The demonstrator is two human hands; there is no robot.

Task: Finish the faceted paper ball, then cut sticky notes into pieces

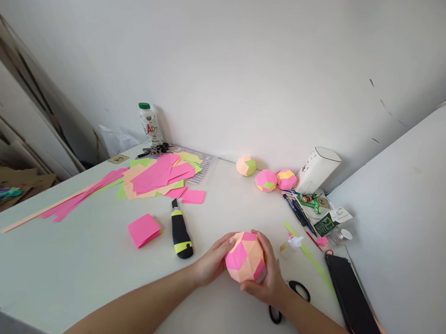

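Note:
A faceted paper ball (245, 258) in pink and peach is held between both hands above the front of the table. My left hand (215, 260) grips its left side, thumb on top. Around the right side and lower edge curl the fingers and thumb of my right hand (271, 275). Black-handled scissors (299, 287) lie partly hidden beneath my right wrist. Left of the hands rests a black and yellow utility knife (181, 233), beside a stack of pink paper squares (143, 230). Three smaller paper balls (266, 180) sit near the wall.
Loose coloured paper (157, 175) and long paper strips (87, 195) cover the back left, near a white bottle (150, 125) and keys (157, 149). At right are a white box (317, 169), pens (301, 213), a glue bottle (288, 248), a jar (340, 236) and a black phone-like case (352, 294).

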